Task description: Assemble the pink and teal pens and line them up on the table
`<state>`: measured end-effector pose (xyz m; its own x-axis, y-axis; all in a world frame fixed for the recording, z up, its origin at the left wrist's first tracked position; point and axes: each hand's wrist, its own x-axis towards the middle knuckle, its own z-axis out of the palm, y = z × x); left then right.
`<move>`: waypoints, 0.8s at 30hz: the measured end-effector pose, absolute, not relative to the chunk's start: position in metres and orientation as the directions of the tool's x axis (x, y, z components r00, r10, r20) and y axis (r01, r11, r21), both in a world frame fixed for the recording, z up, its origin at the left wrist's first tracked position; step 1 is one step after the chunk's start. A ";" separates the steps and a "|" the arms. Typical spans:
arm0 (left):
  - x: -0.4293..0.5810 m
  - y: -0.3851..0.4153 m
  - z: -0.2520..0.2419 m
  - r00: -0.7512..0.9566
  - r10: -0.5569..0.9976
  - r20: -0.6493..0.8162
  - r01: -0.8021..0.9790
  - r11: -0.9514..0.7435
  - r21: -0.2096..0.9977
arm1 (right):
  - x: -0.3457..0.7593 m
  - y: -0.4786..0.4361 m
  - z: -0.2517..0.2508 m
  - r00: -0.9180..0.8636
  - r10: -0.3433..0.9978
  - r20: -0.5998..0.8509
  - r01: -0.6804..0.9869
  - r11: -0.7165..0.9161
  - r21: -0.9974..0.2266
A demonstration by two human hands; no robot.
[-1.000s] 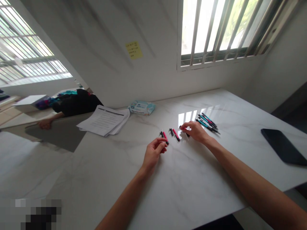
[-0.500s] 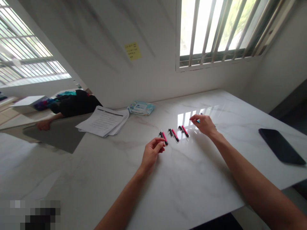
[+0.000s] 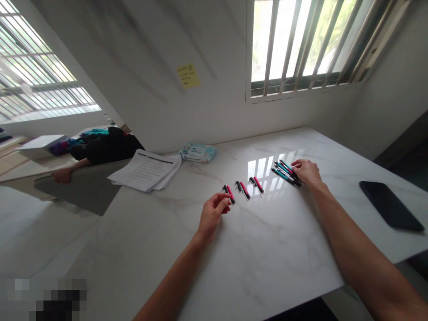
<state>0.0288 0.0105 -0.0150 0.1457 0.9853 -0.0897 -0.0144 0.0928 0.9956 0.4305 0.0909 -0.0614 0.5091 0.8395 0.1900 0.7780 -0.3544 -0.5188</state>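
Observation:
My left hand (image 3: 215, 213) rests on the table, loosely curled, its fingers a little apart with nothing visible between them. Its fingertips lie beside the lower end of a taken-apart red and black pen (image 3: 230, 193). A second dismantled pen (image 3: 244, 190) and a third (image 3: 257, 183) lie to its right in a row, each with a red barrel, a black part and a thin refill. My right hand (image 3: 306, 172) is bent at the right side of a bundle of whole pens (image 3: 284, 173), teal, black and red. Its fingertips are close to the pens; contact is unclear.
Printed papers (image 3: 149, 171) and a pack of wipes (image 3: 198, 152) lie by the wall. A dark phone-like slab (image 3: 391, 206) lies at the right. A yellow note (image 3: 188, 76) sticks to the wall. Another person's hand (image 3: 63, 174) rests on a grey panel at the left.
My right hand has moved right, from above the whole pens to their right side, uncovering them. My left hand and the row of dismantled pens stay put.

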 end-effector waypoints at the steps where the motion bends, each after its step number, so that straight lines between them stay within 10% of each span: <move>1: 0.029 0.010 -0.015 0.146 0.985 -0.090 -0.013 0.093 0.996 | 0.431 0.092 -0.063 0.510 0.840 0.185 0.775 -0.354 -0.524; 11: 0.029 0.010 -0.014 0.146 0.985 -0.087 -0.010 0.089 0.996 | 0.434 0.093 -0.065 0.546 0.815 0.194 0.736 -0.356 -0.576; 16: 0.027 0.012 -0.018 0.117 0.992 -0.048 0.076 0.039 0.996 | 0.419 0.093 -0.049 0.524 0.811 0.260 0.591 -0.126 -0.797; 24: 0.029 -0.004 -0.006 0.186 0.823 0.537 0.608 -0.526 0.595 | 0.286 0.060 -0.014 -0.115 0.956 0.269 0.141 0.284 -0.949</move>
<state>0.0292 -0.0040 -0.0058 0.1857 0.8228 0.5371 0.6077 -0.5257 0.5953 0.2862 0.0597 -0.0140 -0.1155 0.9562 0.2690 0.1406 0.2838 -0.9485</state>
